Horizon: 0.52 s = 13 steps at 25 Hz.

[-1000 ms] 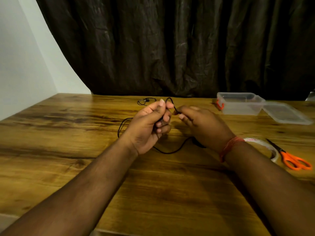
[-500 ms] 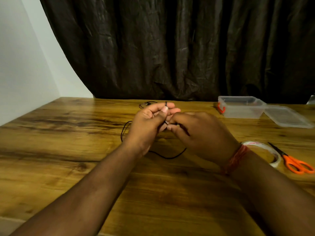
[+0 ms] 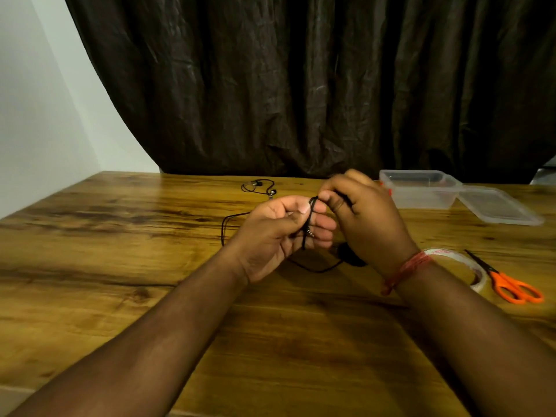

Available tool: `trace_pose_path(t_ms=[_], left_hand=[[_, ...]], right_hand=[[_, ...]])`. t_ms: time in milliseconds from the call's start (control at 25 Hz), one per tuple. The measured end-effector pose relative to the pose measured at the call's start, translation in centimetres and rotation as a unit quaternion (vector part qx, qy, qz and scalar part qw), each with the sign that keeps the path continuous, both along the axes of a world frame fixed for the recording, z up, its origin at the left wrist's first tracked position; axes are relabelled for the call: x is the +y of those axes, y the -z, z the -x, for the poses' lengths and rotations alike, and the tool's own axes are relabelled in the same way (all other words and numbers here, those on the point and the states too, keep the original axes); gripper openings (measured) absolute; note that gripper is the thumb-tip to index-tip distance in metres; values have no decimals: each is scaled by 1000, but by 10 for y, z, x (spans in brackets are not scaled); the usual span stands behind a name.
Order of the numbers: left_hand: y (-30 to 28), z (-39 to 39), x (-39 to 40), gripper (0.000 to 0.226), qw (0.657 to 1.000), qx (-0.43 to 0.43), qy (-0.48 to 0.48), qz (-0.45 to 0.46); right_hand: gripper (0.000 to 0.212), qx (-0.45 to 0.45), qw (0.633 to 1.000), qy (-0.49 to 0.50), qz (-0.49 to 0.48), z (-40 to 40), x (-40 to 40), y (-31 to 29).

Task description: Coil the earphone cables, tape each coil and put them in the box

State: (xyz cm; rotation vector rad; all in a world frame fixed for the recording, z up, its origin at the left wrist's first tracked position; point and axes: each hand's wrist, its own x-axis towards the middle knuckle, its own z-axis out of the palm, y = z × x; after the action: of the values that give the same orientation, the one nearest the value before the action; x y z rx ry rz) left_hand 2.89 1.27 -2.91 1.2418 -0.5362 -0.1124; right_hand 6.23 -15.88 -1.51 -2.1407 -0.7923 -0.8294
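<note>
A thin black earphone cable [image 3: 224, 227] trails across the wooden table [image 3: 120, 266], its earbud end [image 3: 255, 185] lying farther back. My left hand [image 3: 276, 236] holds the plug end, the cable looped over its fingers. My right hand [image 3: 364, 218] pinches the same cable just above the left fingertips. A dark lump, possibly another earphone coil [image 3: 350, 255], lies under my right wrist, partly hidden. The clear plastic box [image 3: 421, 191] stands open at the back right. A roll of clear tape [image 3: 463, 263] lies right of my right wrist.
The box's clear lid [image 3: 499, 207] lies flat just right of the box. Orange-handled scissors [image 3: 511, 284] rest beside the tape near the right edge. A dark curtain [image 3: 301, 85] hangs behind the table, and a white wall [image 3: 36, 115] is at the left.
My right hand has lifted and moved up over the left fingertips, drawing the cable around the left fingers. My left hand has turned palm-up with the plug showing.
</note>
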Motion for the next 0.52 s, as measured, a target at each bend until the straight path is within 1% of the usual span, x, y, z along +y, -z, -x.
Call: trace_pose_path(t_ms=[120, 240, 320, 400, 520], left_hand=[[-1, -2, -2, 24, 996, 2, -4, 85], [-4, -7, -1, 23, 988, -5, -29, 152], [-4, -11, 0, 22, 983, -13, -60, 175], [-5, -16, 3, 21, 977, -15, -100, 189], [-3, -22, 5, 21, 971, -15, -166, 169]], right_hand=[[15, 71, 995, -75, -17, 5, 11, 13], [14, 78, 994, -78, 3, 11, 22, 20], [18, 109, 991, -78, 13, 13, 25, 20], [17, 143, 984, -89, 62, 16, 27, 20], [11, 161, 975, -100, 117, 24, 29, 20]])
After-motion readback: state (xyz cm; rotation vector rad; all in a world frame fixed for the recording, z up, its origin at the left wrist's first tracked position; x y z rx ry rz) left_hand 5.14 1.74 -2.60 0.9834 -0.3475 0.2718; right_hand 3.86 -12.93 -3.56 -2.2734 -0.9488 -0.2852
